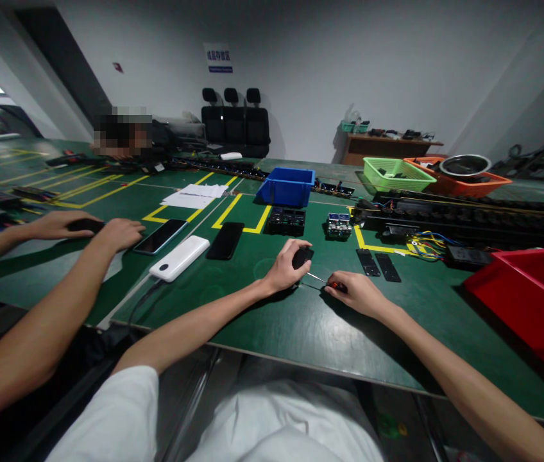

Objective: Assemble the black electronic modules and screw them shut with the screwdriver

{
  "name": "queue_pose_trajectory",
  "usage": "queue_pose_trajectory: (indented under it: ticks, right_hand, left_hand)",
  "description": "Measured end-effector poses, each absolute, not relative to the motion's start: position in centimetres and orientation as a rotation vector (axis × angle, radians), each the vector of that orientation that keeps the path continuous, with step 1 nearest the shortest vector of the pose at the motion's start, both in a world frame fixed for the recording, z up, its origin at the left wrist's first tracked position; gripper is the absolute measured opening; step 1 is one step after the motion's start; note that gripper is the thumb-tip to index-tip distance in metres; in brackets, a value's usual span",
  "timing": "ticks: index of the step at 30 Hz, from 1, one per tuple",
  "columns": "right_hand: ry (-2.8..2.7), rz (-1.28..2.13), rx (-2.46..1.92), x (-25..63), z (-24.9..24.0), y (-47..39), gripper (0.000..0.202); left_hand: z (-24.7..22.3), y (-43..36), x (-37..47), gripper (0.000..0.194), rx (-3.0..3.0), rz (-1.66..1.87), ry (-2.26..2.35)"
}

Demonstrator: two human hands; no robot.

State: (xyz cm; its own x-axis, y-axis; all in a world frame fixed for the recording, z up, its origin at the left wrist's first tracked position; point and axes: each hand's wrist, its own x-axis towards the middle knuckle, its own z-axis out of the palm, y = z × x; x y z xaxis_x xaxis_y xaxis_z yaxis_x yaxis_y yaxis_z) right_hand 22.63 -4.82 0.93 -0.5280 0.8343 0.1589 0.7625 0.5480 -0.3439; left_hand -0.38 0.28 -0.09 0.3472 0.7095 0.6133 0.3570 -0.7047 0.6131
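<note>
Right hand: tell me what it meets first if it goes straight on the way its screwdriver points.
The right hand aims its screwdriver leftward at the small black part gripped by the left hand; that comes first.

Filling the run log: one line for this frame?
left hand: holds small black part | right hand: screwdriver, tip at part | surface: green table

Both forearms are bare and reach forward and inward, so the two hands come near each other. The left hand (pixel 285 264) lies palm down with its fingers curled closed around something small. The right hand (pixel 357 294) lies low, knuckles up, its fingers pinched together and pointing toward the left hand.
</note>
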Motion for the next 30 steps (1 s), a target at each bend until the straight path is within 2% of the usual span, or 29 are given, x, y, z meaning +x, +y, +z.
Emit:
queue_pose_trajectory:
  ticks: [30]
  right_hand:
    - [-2.488, 0.316, -1.270, 22.32, 1.09, -5.06, 0.020]
  left_hand:
    - [0.14, -0.26, -0.18, 0.036, 2.265, 1.263, 0.894]
